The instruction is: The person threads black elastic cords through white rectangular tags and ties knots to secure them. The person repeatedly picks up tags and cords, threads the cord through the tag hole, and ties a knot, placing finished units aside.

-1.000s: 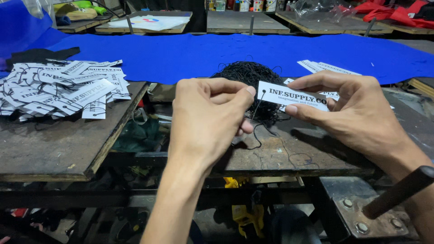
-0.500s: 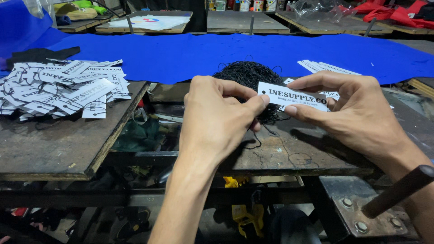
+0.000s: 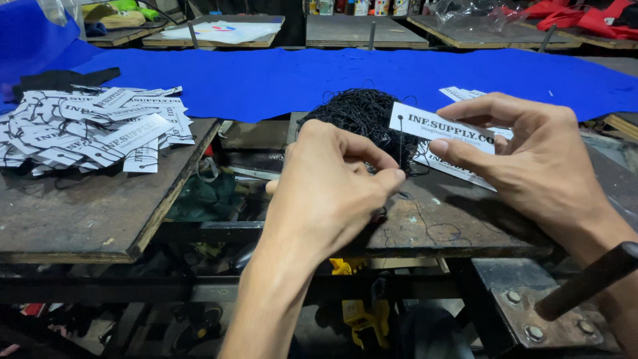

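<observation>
One white rectangular paper tag (image 3: 442, 127) is pinched in the right hand (image 3: 531, 156) above the dark worn surface (image 3: 438, 219); a thin black string (image 3: 401, 143) (threaded through its hole) is nipped by the left hand (image 3: 332, 189). Slack could let it slip out.

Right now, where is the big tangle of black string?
In the head view, the tangle of black string sits on the dark worktable at centre, just behind the left hand and left of the white tag that the right hand holds.

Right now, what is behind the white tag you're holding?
Behind the white tag in the right hand lies a tangled pile of black strings and more tags. The hand hides anything farther right.
</observation>
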